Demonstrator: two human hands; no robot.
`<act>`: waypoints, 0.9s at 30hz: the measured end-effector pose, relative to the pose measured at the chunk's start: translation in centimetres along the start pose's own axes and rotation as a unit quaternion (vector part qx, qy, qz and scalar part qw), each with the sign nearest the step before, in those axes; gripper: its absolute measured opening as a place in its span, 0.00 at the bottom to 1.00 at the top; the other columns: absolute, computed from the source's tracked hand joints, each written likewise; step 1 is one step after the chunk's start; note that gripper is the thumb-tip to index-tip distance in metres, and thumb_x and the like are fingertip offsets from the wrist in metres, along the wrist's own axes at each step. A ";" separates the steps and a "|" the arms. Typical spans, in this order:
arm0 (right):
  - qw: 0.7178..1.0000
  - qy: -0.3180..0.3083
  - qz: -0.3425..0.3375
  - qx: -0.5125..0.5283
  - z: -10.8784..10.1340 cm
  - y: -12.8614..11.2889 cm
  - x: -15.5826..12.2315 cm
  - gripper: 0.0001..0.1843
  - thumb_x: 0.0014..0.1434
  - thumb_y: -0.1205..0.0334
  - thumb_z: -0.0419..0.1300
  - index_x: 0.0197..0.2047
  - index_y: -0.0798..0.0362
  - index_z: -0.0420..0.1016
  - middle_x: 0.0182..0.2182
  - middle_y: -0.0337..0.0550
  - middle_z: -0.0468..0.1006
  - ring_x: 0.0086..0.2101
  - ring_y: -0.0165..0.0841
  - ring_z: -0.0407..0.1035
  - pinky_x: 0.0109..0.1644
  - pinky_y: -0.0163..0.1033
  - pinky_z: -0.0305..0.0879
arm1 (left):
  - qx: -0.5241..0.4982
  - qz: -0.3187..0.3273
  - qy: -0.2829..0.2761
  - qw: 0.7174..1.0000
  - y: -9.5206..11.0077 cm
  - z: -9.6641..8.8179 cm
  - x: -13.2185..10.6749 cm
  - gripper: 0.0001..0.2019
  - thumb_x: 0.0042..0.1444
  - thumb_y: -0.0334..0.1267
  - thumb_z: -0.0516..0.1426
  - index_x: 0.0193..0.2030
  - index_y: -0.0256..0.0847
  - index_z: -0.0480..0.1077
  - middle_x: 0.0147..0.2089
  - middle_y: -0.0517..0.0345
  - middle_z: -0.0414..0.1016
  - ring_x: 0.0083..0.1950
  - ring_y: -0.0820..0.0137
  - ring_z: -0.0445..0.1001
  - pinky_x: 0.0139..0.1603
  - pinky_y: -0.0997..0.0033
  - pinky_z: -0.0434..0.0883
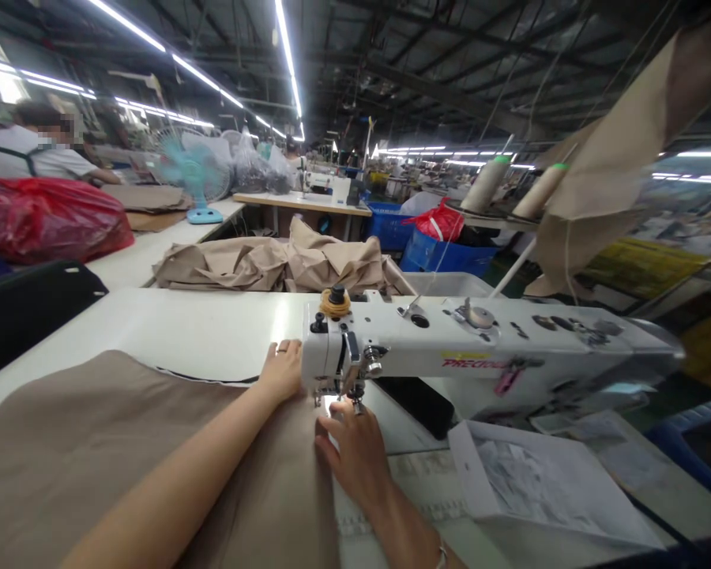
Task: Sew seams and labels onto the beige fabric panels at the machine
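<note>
A large piece of beige-brown fabric (136, 442) lies across the sewing table and reaches under the head of a white sewing machine (325, 356). My left hand (283, 371) rests on the fabric just left of the machine head, its fingers laid forward and partly hidden; a ring shows on one finger. Close to the presser foot (359, 397), my right hand (359, 446) touches the fabric's right edge with thumb and fingers apart. The fabric right under the needle is partly hidden by my right fingers and the machine.
Crumpled beige fabric (284, 257) lies behind the table. A white box (545, 482) with small pale pieces stands right; a black phone-like object (418, 405) lies under the machine arm. Thread cones (487, 183), a turquoise fan (197, 178), a red bag (47, 217) and a person (41, 154) are beyond.
</note>
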State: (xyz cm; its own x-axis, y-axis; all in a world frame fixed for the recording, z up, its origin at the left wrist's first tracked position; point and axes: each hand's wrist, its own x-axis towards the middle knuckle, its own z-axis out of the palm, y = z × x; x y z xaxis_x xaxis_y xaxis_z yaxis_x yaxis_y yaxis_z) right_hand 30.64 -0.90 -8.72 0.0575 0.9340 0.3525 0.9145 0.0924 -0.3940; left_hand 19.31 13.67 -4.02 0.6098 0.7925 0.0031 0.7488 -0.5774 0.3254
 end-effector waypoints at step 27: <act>0.738 -0.250 0.320 0.538 0.0 -3.8 -15.2 0.37 0.42 0.27 0.50 0.28 0.57 0.68 0.09 0.32 0.60 0.10 0.25 0.56 0.12 0.28 0.48 | 0.039 0.282 0.182 0.941 3.6 7.0 -24.0 0.10 0.58 0.35 0.52 0.45 0.45 0.70 0.52 0.59 0.72 0.58 0.66 0.63 0.62 0.59 0.58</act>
State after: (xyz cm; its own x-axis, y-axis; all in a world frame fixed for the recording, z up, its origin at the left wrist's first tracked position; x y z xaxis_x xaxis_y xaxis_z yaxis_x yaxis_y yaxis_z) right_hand 26.26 -15.46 -12.56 -0.0605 0.8911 -0.4498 -0.1004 -0.4538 -0.8854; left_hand 9.20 -8.77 -9.58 0.7972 0.3628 0.4825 0.3581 -0.9277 0.1059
